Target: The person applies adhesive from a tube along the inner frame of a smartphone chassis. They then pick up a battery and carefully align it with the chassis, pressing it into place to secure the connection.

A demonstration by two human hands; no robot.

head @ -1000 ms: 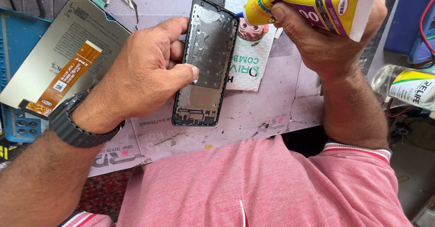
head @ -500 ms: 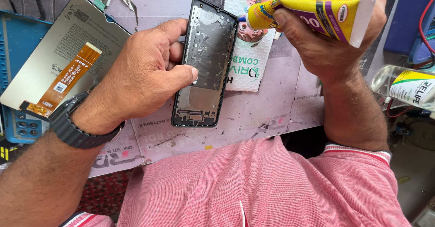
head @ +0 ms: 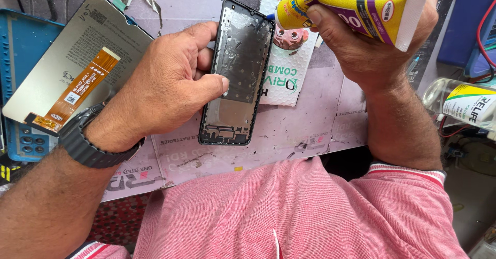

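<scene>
My left hand [head: 170, 86] grips a black phone frame [head: 238, 78] by its left edge, thumb lying across its middle, holding it tilted above the work mat. My right hand [head: 361, 37] is closed around a yellow glue tube [head: 361, 13], whose blue nozzle tip touches the frame's upper right edge. A dark watch sits on my left wrist. A phone display panel [head: 62, 68] with an orange flex cable lies face down at the left, apart from both hands.
A pale printed work mat [head: 310, 119] covers the bench. A blue phone back cover [head: 20, 47] lies under the display panel. A clear bottle with a yellow-green label [head: 465, 104] lies at the right, beside red wires. My pink shirt fills the foreground.
The glue tube's tip has slid slightly down along the frame's upper right edge. My left hand holds the frame almost still.
</scene>
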